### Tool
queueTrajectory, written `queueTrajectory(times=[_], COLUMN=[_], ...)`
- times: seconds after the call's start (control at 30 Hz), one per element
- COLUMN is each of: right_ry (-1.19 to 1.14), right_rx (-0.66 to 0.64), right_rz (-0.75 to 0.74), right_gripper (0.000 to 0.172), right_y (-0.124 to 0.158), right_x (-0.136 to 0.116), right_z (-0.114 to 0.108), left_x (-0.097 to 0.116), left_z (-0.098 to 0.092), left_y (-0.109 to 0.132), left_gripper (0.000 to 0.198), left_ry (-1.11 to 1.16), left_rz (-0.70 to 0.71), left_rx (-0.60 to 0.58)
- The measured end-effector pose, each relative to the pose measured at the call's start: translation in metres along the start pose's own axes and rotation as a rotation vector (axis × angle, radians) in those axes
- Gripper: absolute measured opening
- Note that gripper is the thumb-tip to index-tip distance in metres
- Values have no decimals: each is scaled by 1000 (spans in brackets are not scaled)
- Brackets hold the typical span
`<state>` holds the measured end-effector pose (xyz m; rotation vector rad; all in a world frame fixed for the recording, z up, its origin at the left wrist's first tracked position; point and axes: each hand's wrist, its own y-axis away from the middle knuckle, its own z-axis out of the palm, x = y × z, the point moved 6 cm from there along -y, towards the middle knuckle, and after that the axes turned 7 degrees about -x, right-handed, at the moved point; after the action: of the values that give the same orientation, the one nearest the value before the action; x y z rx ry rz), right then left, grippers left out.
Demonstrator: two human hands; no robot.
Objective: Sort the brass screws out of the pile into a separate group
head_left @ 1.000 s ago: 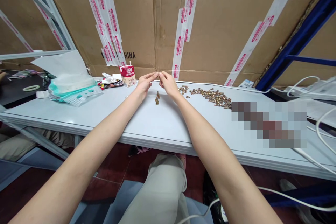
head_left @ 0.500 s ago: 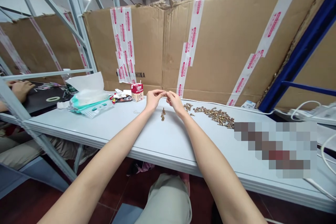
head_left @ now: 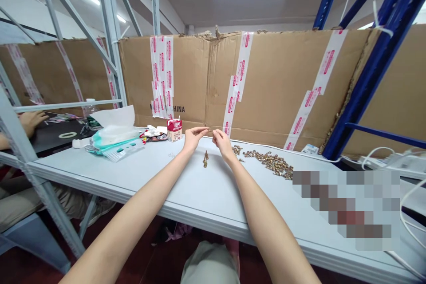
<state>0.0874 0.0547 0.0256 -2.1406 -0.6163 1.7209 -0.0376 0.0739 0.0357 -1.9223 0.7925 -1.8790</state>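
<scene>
Over the far middle of the table, my left hand [head_left: 195, 138] has its fingers pinched together, pointing right. My right hand [head_left: 222, 143] is closed in a pinch facing it, the fingertips a small gap apart. A thin, tiny piece seems to bridge them, too small to name. Just below the hands, a few small brass-coloured metal fittings [head_left: 205, 159] lie on the tabletop. To the right of my right hand is a small cluster of similar fittings [head_left: 237, 149], then a larger spread pile of brass fittings [head_left: 271, 163].
A red-and-white drink carton [head_left: 174, 130] stands at the back, left of my hands. Further left lie plastic packaging [head_left: 115, 135] and small clear pieces [head_left: 171, 155]. A cardboard wall [head_left: 282, 84] closes the back; a blue post [head_left: 362, 80] and white cables stand right. Another person's hand [head_left: 33, 119] shows far left.
The view has tilted upward, so the table sits lower in the picture. My fingertips are slightly further apart. The fittings on the table look unchanged.
</scene>
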Motion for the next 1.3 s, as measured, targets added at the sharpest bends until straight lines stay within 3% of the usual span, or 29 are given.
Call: queueTrajectory(times=[0.1, 0.43, 0.63, 0.8, 1.1, 1.3], right_ry=[-18, -121, -205, -232, -274, -309], right_rx=[40, -62, -92, -71, -99, -108], right_rz=[-41, -37, 4, -3, 17, 26], right_gripper=[34, 32, 33, 32, 27, 28], right_y=[1, -1, -2, -1, 2, 1], right_x=[-1, 5, 7, 3, -2, 0], right_z=[-2, 6, 12, 14, 19, 18], left_x=[-1, -1, -5, -9, -21, -25], left_z=[-1, 2, 1, 1, 6, 7], left_y=[0, 2, 2, 4, 9, 8], left_gripper=[17, 21, 31, 29, 31, 31], left_ry=[24, 70, 144, 227, 330, 360], left_rz=[-20, -31, -50, -67, -213, -201], left_rx=[-17, -63, 13, 38, -17, -39])
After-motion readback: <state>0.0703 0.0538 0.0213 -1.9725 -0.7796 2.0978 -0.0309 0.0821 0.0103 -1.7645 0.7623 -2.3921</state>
